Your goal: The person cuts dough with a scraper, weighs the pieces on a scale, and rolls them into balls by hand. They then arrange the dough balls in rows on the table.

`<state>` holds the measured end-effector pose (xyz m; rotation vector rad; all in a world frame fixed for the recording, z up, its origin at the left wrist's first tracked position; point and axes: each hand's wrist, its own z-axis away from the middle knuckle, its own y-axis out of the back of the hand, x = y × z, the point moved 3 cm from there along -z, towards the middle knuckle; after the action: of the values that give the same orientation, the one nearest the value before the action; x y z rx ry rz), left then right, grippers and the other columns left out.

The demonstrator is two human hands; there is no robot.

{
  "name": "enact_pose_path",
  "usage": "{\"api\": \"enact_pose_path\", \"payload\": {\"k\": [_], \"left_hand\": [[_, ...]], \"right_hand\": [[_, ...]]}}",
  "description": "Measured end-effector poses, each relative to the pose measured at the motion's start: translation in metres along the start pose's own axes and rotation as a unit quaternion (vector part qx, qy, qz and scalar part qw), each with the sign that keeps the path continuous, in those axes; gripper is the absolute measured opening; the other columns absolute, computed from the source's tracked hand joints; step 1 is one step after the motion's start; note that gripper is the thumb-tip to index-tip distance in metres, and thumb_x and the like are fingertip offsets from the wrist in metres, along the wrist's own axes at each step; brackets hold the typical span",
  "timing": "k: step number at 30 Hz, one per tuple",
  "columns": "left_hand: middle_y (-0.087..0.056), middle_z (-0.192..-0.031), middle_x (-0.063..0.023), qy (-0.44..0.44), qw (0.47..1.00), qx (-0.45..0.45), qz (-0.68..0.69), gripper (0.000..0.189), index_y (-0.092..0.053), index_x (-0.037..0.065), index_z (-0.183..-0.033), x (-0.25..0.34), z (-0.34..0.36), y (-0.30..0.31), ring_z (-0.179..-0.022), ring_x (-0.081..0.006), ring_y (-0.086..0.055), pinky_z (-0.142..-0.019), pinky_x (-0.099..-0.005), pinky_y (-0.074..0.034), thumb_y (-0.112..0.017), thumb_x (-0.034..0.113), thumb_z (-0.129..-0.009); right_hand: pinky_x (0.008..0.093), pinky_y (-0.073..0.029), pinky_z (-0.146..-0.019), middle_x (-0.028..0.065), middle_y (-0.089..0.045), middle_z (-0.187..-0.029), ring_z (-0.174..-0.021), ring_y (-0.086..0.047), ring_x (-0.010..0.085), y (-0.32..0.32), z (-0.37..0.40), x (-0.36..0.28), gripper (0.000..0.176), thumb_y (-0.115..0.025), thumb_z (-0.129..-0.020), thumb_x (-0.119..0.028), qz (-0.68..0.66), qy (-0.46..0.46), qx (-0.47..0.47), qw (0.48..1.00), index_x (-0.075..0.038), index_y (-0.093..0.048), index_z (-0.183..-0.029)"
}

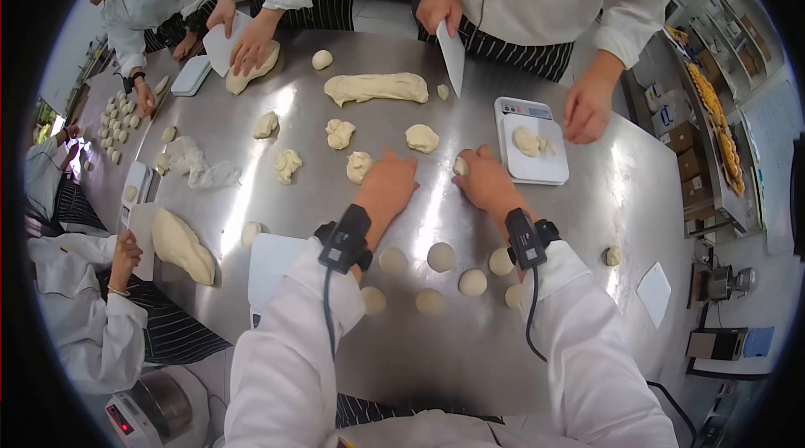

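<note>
My right hand is curled palm down on the steel table, with a small piece of dough showing between its thumb and fingers. To its left, my left hand is cupped low over the table. Its fingers are bent, and anything under the palm is hidden. A rough dough lump lies right beside the left hand's outer edge. Ahead of my hands is another dough lump. Between my forearms sit several smooth round dough balls, among them one dough ball near the middle.
A white scale bearing dough stands right of my right hand. Across the table, one co-worker's hand holds a white scraper near a long dough roll. Another person presses dough at the far left. A large dough piece lies left.
</note>
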<state>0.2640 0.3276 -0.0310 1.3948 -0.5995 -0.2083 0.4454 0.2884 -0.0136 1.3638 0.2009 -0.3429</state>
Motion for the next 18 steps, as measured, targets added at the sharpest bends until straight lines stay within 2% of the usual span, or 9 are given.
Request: {"api": "enact_pose_path", "payload": {"k": [1, 2, 4, 7, 9, 11, 13, 16, 18], "left_hand": [[-0.059, -0.103, -0.0223, -0.001, 1.000, 0.003, 0.011, 0.034, -0.058, 0.007, -0.114, -0.001, -0.002, -0.001, -0.092, -0.0377, -0.063, -0.078, -0.0448, -0.052, -0.063, 0.014, -0.081], [-0.059, -0.103, -0.0223, -0.002, 1.000, 0.000, 0.010, 0.034, -0.058, 0.007, -0.114, 0.009, 0.010, 0.016, -0.092, -0.0377, -0.063, -0.078, -0.0448, -0.052, -0.063, 0.014, -0.081], [-0.060, -0.101, -0.0202, -0.077, 0.962, 0.173, 0.198, 0.030, -0.059, 0.006, -0.112, 0.033, 0.050, 0.068, -0.092, -0.0376, -0.062, -0.078, -0.0453, -0.051, -0.062, 0.012, -0.083], [-0.060, -0.100, -0.0138, -0.113, 0.940, 0.110, 0.304, 0.028, -0.060, 0.006, -0.109, 0.053, 0.135, 0.091, -0.086, -0.0358, -0.060, -0.075, -0.0422, -0.051, -0.062, 0.007, -0.081], [-0.060, -0.100, -0.0119, -0.143, 0.959, 0.054, 0.239, 0.033, -0.061, 0.009, -0.110, 0.069, 0.203, 0.074, -0.087, -0.0337, -0.059, -0.074, -0.0419, -0.051, -0.063, 0.006, -0.078], [-0.059, -0.107, -0.0066, -0.210, 0.959, 0.022, 0.191, 0.037, -0.062, 0.013, -0.108, 0.073, 0.269, 0.013, -0.095, -0.0298, -0.056, -0.082, -0.0420, -0.047, -0.064, 0.010, -0.071], [-0.057, -0.114, -0.0088, -0.266, 0.953, -0.066, 0.131, 0.037, -0.062, 0.011, -0.109, 0.078, 0.316, -0.033, -0.109, -0.0326, -0.051, -0.092, -0.0453, -0.042, -0.062, 0.014, -0.072], [-0.055, -0.110, -0.0066, -0.294, 0.927, 0.007, 0.232, 0.030, -0.063, 0.011, -0.101, 0.101, 0.328, -0.057, -0.111, -0.0300, -0.050, -0.094, -0.0457, -0.039, -0.065, 0.016, -0.072], [-0.055, -0.109, -0.0063, -0.306, 0.922, 0.029, 0.236, 0.026, -0.062, 0.010, -0.099, 0.120, 0.306, -0.062, -0.110, -0.0291, -0.051, -0.093, -0.0442, -0.040, -0.065, 0.017, -0.074]], "right_hand": [[0.0425, -0.049, -0.091, 0.0193, -0.052, -0.127, -0.104, -0.059, 0.0410, 0.001, 0.004, 0.003, 0.048, -0.070, -0.083, -0.024, -0.001, 0.002, 0.001, 1.000, -0.006, -0.054, -0.124], [0.0402, -0.049, -0.087, 0.0172, -0.056, -0.119, -0.099, -0.061, 0.0366, 0.009, 0.017, 0.011, 0.043, -0.070, -0.083, -0.021, -0.071, 0.063, 0.071, 0.993, -0.005, -0.055, -0.121], [0.0378, -0.049, -0.080, 0.0151, -0.060, -0.105, -0.092, -0.062, 0.0316, 0.035, 0.062, 0.019, 0.034, -0.068, -0.083, -0.016, -0.207, 0.132, 0.149, 0.958, -0.004, -0.059, -0.114], [0.0333, -0.047, -0.073, 0.0111, -0.061, -0.098, -0.086, -0.059, 0.0269, 0.068, 0.179, 0.027, 0.034, -0.070, -0.078, -0.011, -0.292, 0.118, 0.074, 0.946, -0.006, -0.061, -0.111], [0.0390, -0.045, -0.083, 0.0111, -0.062, -0.102, -0.093, -0.057, 0.0305, 0.050, 0.247, 0.043, 0.042, -0.071, -0.071, -0.009, -0.229, 0.233, 0.084, 0.941, -0.008, -0.062, -0.112], [0.0435, -0.038, -0.093, 0.0101, -0.062, -0.104, -0.102, -0.053, 0.0326, -0.002, 0.309, 0.069, 0.041, -0.071, -0.066, -0.012, -0.206, 0.174, -0.014, 0.963, -0.009, -0.065, -0.107], [0.0454, -0.038, -0.091, 0.0067, -0.061, -0.101, -0.099, -0.054, 0.0314, -0.042, 0.355, 0.073, 0.036, -0.072, -0.064, -0.013, -0.190, 0.183, 0.024, 0.964, -0.011, -0.066, -0.100], [0.0427, -0.038, -0.093, 0.0051, -0.060, -0.101, -0.101, -0.054, 0.0296, -0.071, 0.372, 0.048, 0.033, -0.074, -0.063, -0.015, -0.237, 0.198, 0.148, 0.939, -0.013, -0.064, -0.094], [0.0423, -0.039, -0.086, 0.0035, -0.060, -0.098, -0.097, -0.054, 0.0283, -0.089, 0.356, 0.034, 0.026, -0.074, -0.064, -0.016, -0.106, 0.218, 0.240, 0.940, -0.014, -0.062, -0.087]]}}
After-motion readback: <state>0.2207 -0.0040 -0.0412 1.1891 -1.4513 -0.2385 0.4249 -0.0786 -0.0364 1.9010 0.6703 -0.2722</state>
